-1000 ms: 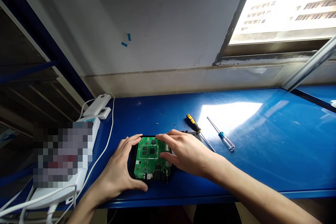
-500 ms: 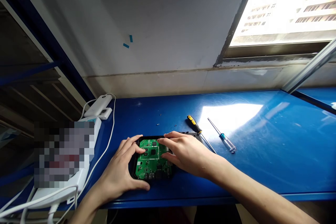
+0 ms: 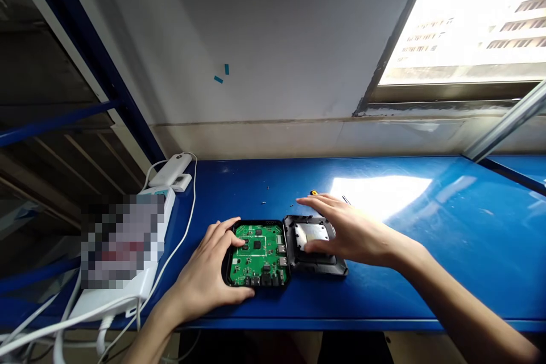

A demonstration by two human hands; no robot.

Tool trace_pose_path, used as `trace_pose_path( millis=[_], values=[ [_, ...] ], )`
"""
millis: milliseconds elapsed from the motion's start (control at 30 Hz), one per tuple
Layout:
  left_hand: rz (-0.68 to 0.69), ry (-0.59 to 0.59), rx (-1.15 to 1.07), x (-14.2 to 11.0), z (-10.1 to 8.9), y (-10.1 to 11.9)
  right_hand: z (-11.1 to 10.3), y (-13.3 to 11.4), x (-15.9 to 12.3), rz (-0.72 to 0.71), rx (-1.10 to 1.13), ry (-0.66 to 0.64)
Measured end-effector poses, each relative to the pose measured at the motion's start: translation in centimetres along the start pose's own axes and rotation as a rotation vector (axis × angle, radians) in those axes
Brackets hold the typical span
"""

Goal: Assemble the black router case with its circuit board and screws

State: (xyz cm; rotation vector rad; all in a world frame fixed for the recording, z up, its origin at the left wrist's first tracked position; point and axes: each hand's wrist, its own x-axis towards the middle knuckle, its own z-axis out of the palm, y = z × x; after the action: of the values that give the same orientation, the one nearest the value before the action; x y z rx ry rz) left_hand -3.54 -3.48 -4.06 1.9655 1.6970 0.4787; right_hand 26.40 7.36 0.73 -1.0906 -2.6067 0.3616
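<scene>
My left hand point(image 3: 200, 276) grips the left side of a black device case point(image 3: 260, 222), thumb along its front edge and fingers over the back left corner. Inside the case lies a green circuit board point(image 3: 249, 261), and one fingertip rests on its left part. Just right of the case is a black cover point(image 3: 318, 268), inner side up, with a shiny metal plate point(image 3: 303, 233). Over the cover's right part my right hand point(image 3: 352, 233) is spread, thumb apart from the fingers; whether it touches the cover I cannot tell.
Several small screws point(image 3: 263, 202) lie behind the case. A yellow-black screwdriver point(image 3: 313, 193) and a second screwdriver's shaft point(image 3: 346, 199) are mostly hidden behind my right hand. To the left are white plug-in devices point(image 3: 170, 169), a white cable point(image 3: 194, 199) and a blurred-out item.
My right hand has left the circuit board and moved right, over the cover, which now shows more fully. My left hand still holds the case. The view has shifted slightly.
</scene>
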Motion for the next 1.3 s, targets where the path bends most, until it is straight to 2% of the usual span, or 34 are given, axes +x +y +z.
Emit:
trace_pose_path(
  millis=[133,300,533,733,867,1000,1133,1300],
  values=[
    [-0.007,-0.011,0.004,0.0,0.0,-0.1,-0.3,0.0,-1.7,0.009,-0.005,-0.175],
    [-0.003,-0.005,0.003,0.0,0.0,-0.1,0.2,-0.6,-2.5,0.047,-0.003,-0.264],
    [0.017,0.024,0.004,-0.1,0.1,-0.2,0.9,-0.4,-2.5,0.037,0.008,-0.191],
    [0.006,0.010,-0.002,0.0,0.2,-0.3,0.9,0.0,-3.1,0.009,-0.042,-0.060],
    [0.052,0.036,-0.019,0.0,0.3,-0.7,0.6,-1.1,-2.8,-0.013,-0.062,-0.019],
    [0.074,0.097,-0.010,-0.1,0.7,-0.7,0.8,-2.7,-2.0,-0.102,-0.036,0.006],
    [0.093,0.103,0.008,-0.3,1.2,0.3,1.6,-4.0,-1.0,-0.203,-0.009,0.028],
    [0.142,0.055,0.016,0.4,1.1,1.7,2.7,-5.3,0.1,-0.269,0.002,0.019]
  ],
)
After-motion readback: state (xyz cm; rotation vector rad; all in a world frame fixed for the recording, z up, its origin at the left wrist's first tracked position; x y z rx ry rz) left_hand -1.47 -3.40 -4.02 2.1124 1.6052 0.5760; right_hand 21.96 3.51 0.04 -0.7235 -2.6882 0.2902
